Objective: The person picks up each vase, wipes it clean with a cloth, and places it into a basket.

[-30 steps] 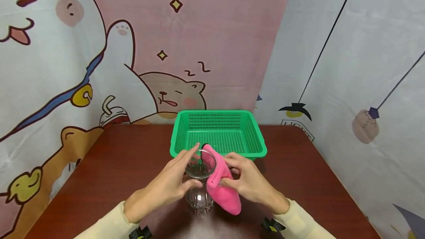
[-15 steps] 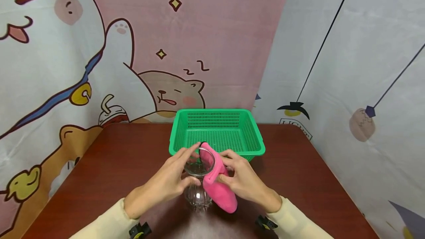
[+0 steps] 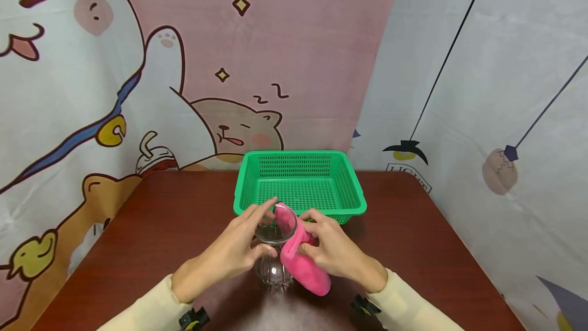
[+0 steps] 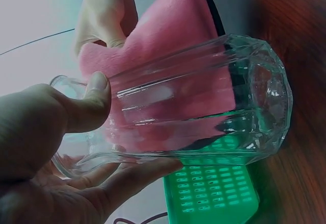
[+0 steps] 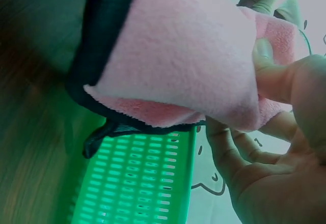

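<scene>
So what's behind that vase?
In the head view, the green basket is behind the glass vase; the left wrist view shows pink cloth through it. The left hand, cloth and right hand hide parts of the basket's near side.

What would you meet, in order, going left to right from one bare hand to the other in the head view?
Bare left hand, clear faceted glass vase, plush pink cloth, bare right hand.

A green basket (image 3: 300, 188) sits on the brown counter (image 3: 404, 234). Behind it is a big sheet (image 3: 317, 55) with a sleeping bear (image 3: 252, 129) and yellow stars (image 3: 241, 4).
</scene>
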The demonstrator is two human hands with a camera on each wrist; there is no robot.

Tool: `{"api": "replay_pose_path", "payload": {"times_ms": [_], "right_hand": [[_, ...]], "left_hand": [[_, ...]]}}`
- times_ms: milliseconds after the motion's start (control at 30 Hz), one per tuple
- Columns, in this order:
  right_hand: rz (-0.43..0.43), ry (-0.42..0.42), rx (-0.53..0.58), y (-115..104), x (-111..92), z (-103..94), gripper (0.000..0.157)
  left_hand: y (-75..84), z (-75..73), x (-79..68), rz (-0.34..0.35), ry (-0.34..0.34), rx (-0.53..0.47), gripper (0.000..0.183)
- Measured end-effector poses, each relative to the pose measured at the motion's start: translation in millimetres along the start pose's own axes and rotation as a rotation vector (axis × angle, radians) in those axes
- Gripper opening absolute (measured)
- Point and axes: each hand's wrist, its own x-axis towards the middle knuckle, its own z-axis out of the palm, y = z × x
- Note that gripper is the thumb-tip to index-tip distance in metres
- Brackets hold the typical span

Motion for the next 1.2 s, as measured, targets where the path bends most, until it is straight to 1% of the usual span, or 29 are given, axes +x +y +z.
{"api": "replay_pose_path", "payload": {"times_ms": [167,333,467,633,733,833,1000,1200], "right_hand": [[-0.01,-0.037,-0.04,-1.6,0.8,-1.1,0.022],[0.018,-0.101,-0.047,-1.9,1.1,-2.4,0.021],[0.033,-0.148,-0.067,-0.3,0.9,-2.1,0.024],[0.037,-0.181,-0.094,3.1,-0.7,1.0,0.027],[0.043,-0.21,-0.094,4.7,-1.6,2.5,0.032],[0.03,-0.235,-0.107,7.3,-2.6,3.7,0.038],[-0.001,-0.254,-0.161,13.5,-5.0,6.8,0.038],[-0.001,-0.285,-0.159,17.6,-4.7,10.3,0.04]], "left_hand": [[0.9,-0.1,0.2,-0.011,-0.015,-0.013,0.104],[2.2,-0.6,0.4,-0.007,-0.028,-0.013,0.104],[2.8,-1.0,0.9,-0.004,-0.03,0.001,0.106],[3.4,-1.6,1.8,-0.011,-0.041,0.005,0.105],[4.0,-1.8,2.3,-0.021,-0.047,0.009,0.104],[4.3,-1.7,2.8,-0.027,-0.047,0.023,0.103],[4.5,-1.3,3.3,-0.024,-0.043,0.054,0.102],[3.7,-1.1,4.1,-0.031,-0.046,0.059,0.103]]}}
